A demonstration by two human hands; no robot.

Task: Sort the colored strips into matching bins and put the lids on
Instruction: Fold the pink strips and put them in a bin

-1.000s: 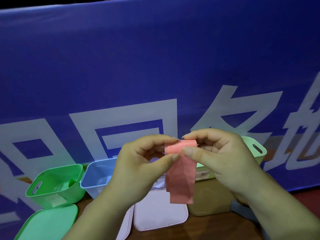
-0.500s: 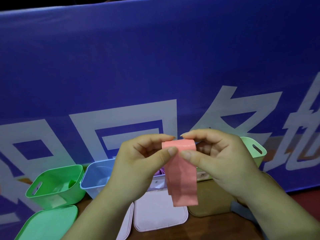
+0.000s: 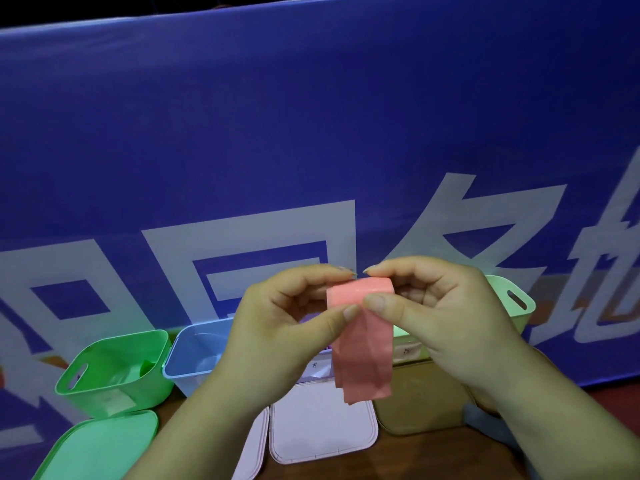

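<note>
Blue banner (image 3: 242,133) backs a row of open bins: green bin (image 3: 114,372), blue bin (image 3: 197,355). Both hands, left hand (image 3: 277,327) and right hand (image 3: 436,317), pinch the folded pink strip (image 3: 360,344) above them; best keep it folded tight, then lower it into its matching bin.

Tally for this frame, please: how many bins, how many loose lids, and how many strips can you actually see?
Bins: 3, namely green bin, blue bin, pale green bin; more may sit hidden behind the hands
Lids lying loose: 4, namely green lid, pink lid, a second pink lid, tan lid
Strips: 1, namely pink strip, pinched by both hands
Total: 8
</note>
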